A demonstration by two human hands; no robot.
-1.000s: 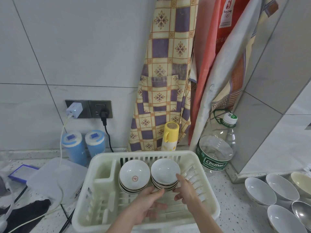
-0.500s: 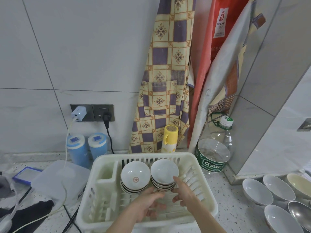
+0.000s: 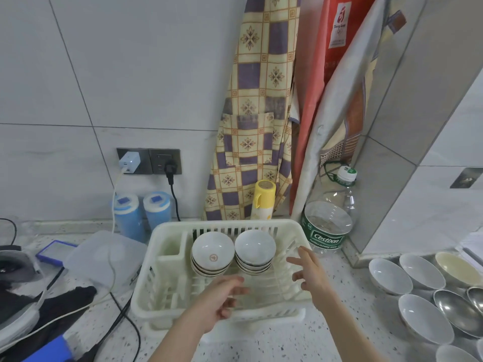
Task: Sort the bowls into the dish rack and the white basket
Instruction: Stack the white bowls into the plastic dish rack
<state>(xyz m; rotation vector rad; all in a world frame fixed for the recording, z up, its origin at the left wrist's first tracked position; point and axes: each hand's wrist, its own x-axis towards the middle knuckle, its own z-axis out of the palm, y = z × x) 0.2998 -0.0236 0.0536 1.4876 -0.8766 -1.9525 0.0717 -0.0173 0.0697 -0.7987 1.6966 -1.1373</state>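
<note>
A white plastic dish rack (image 3: 156, 288) stands on the speckled counter. Two stacks of bowls lean on edge at its back: a left stack (image 3: 212, 253) whose front bowl bears a small brown mark, and a right stack (image 3: 254, 248) of plain white bowls. My left hand (image 3: 218, 299) hovers over the rack's front, fingers loosely spread, holding nothing. My right hand (image 3: 308, 273) floats above the rack's right side, fingers spread and empty. Neither hand touches the stacks. Several white bowls (image 3: 389, 276) and metal bowls (image 3: 454, 309) lie on the counter at the right.
A large water bottle (image 3: 326, 228) and a yellow flask (image 3: 262, 199) stand behind the rack. Two blue canisters (image 3: 142, 212), a clear lidded box (image 3: 104, 254) and cables (image 3: 122, 317) crowd the left. Aprons (image 3: 256, 113) hang on the wall.
Both hands have let go of the right stack of bowls and drawn back toward me. The right hand has shifted to the right, its fingers now spread.
</note>
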